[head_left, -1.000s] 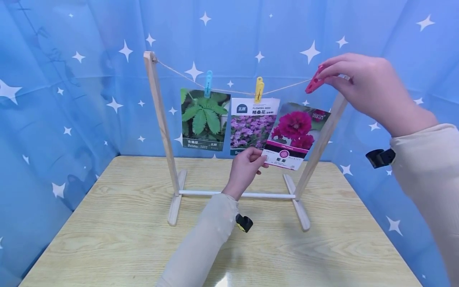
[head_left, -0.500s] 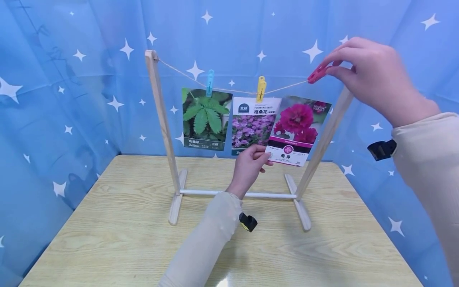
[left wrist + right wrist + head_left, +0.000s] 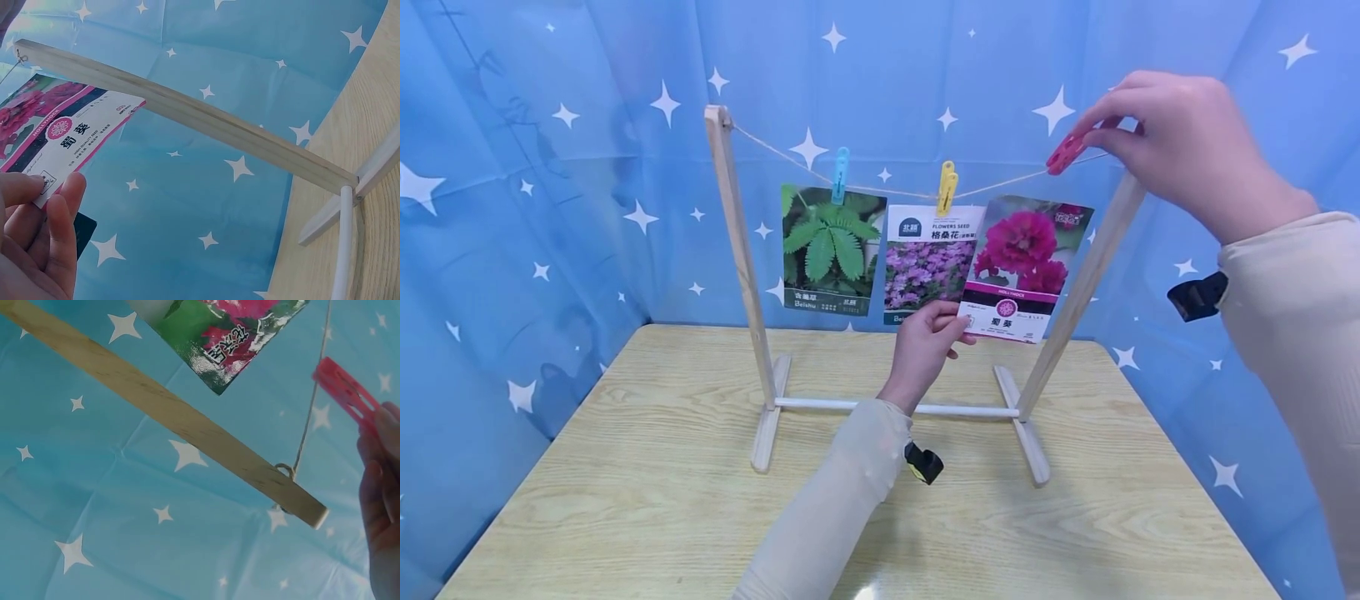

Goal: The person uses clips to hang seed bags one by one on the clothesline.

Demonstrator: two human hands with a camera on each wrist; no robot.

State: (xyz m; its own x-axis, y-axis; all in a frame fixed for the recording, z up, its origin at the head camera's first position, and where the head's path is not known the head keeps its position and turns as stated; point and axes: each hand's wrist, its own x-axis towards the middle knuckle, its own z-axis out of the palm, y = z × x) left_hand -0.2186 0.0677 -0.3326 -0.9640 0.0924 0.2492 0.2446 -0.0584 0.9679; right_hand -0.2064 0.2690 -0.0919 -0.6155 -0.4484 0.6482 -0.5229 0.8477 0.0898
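My left hand (image 3: 922,346) pinches the lower left corner of a hollyhock seed packet (image 3: 1024,262), which is tilted, its top edge below the string (image 3: 1000,182). At the upper right, my right hand (image 3: 1183,142) holds a red clothespin (image 3: 1064,155) between thumb and fingers. In the head view the clothespin's tip overlaps the string; whether it touches, I cannot tell. The right wrist view shows the red clothespin (image 3: 350,397) apart from the packet (image 3: 234,353). A green-leaf seed packet (image 3: 831,250) hangs from a blue clothespin (image 3: 840,175), a purple-flower packet (image 3: 928,267) from a yellow one (image 3: 947,190).
A wooden frame's left post (image 3: 741,250) and right post (image 3: 1082,292) carry the string. A white rod (image 3: 966,411) joins them near the wood-grain table (image 3: 662,500). Behind hangs a blue star-patterned curtain (image 3: 625,167).
The hollyhock packet has risen slightly and shifted a little to the right in my left hand. My right hand has moved up, bringing the red clothespin's tip to the string's height.
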